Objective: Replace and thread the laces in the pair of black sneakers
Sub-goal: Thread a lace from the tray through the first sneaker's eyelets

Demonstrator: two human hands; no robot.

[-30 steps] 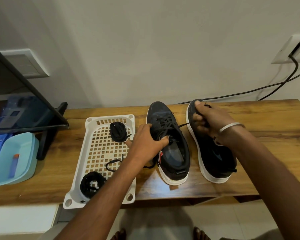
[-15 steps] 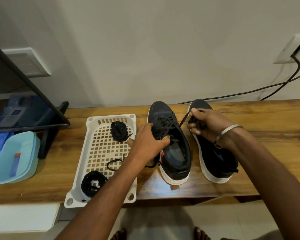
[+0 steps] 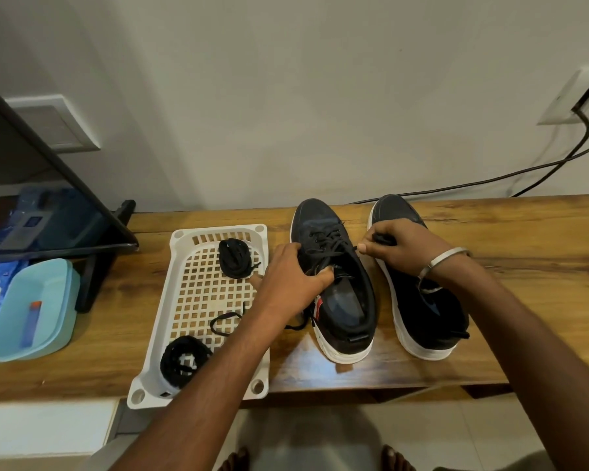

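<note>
Two black sneakers with white soles stand side by side on the wooden table, toes toward the wall. My left hand [image 3: 291, 278] grips the left sneaker [image 3: 340, 300] at its tongue and left side, thumb inside the opening. Its black lace [image 3: 330, 241] is partly threaded, and one end runs to my right hand [image 3: 393, 246], which pinches it just right of the eyelets, over the right sneaker [image 3: 425, 311]. Two coiled black laces [image 3: 233, 258] [image 3: 182, 360] and a loose lace loop [image 3: 223, 322] lie in the white perforated tray [image 3: 198, 294].
A light blue container [image 3: 34, 309] with a small blue and orange item sits at the table's left. A dark slanted screen on a stand [image 3: 92, 232] rises behind it. Black cables [image 3: 490, 180] run along the wall from a socket at the right.
My right hand has come off the right sneaker's toe and moved left and nearer, drawing the lace end toward the left sneaker's eyelets. My left hand has kept its grip.
</note>
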